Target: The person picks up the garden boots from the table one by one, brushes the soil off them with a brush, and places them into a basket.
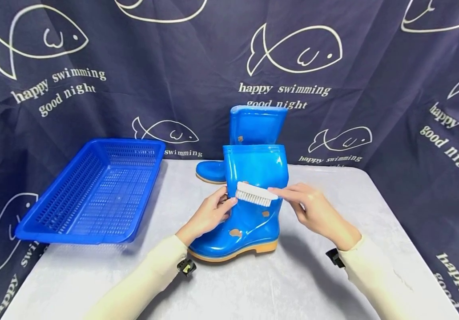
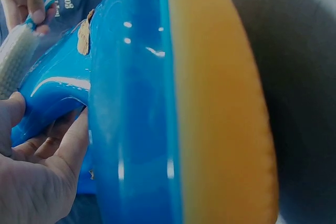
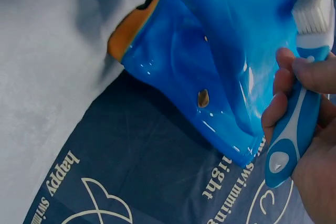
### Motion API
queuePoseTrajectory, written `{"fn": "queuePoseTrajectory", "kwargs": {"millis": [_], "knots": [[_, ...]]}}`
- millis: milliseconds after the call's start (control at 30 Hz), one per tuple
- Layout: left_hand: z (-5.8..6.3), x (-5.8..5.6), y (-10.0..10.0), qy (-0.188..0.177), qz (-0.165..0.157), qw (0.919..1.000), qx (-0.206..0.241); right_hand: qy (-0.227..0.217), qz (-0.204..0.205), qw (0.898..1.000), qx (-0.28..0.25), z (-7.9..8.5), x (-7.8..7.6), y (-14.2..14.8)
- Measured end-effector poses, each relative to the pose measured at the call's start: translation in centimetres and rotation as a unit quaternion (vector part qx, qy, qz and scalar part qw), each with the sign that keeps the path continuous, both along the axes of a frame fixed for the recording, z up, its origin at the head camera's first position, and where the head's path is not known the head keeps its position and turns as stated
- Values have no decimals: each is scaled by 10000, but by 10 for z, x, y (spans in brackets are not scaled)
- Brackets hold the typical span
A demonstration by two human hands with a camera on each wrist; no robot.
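Observation:
A glossy blue rubber boot with an orange-yellow sole stands upright on the table, its toe pointing left. Brown patches mark its shaft and foot, among them one brown patch over the instep. My left hand grips the front of the shaft just above the foot, thumb on one side and fingers on the other. In my right hand is a scrubbing brush with white bristles. Its blue-and-white handle lies in the curled fingers. The bristle head overlaps the middle of the shaft in the head view.
Directly behind stands a second blue boot, partly hidden, with a brown patch on its shaft. To the left sits a blue plastic basket with slotted walls. A dark fish-print cloth hangs around the pale table.

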State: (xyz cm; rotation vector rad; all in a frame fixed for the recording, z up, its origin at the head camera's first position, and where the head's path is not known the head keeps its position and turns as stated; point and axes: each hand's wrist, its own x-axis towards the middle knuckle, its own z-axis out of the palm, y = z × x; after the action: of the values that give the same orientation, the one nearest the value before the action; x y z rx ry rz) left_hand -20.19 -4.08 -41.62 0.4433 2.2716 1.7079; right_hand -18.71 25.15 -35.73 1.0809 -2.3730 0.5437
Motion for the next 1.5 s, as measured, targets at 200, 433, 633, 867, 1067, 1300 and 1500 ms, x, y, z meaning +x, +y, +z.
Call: {"fn": "queuePoseTrajectory", "kwargs": {"millis": [200, 433, 633, 867, 1067, 1300, 1500], "knots": [[6, -1, 0, 40, 27, 10000, -40, 24, -87, 10000, 3, 7, 9, 2], [1, 1, 0, -45, -48, 10000, -55, 467, -279, 9985, -44, 19, -6, 1], [-1, 0, 2, -115, -96, 9999, 16, 308, -129, 9992, 214, 14, -6, 5], [4, 0, -2, -42, -17, 10000, -50, 15, -132, 9995, 278, 14, 5, 7], [4, 3, -2, -84, -41, 10000, -13, 296, -185, 9994, -8, 20, 1, 5], [-2, 6, -2, -181, -76, 9998, 30, 308, -253, 9991, 175, 12, -4, 0], [1, 2, -1, -41, -80, 10000, -38, 191, -222, 9995, 154, 5, 5, 6]]}}
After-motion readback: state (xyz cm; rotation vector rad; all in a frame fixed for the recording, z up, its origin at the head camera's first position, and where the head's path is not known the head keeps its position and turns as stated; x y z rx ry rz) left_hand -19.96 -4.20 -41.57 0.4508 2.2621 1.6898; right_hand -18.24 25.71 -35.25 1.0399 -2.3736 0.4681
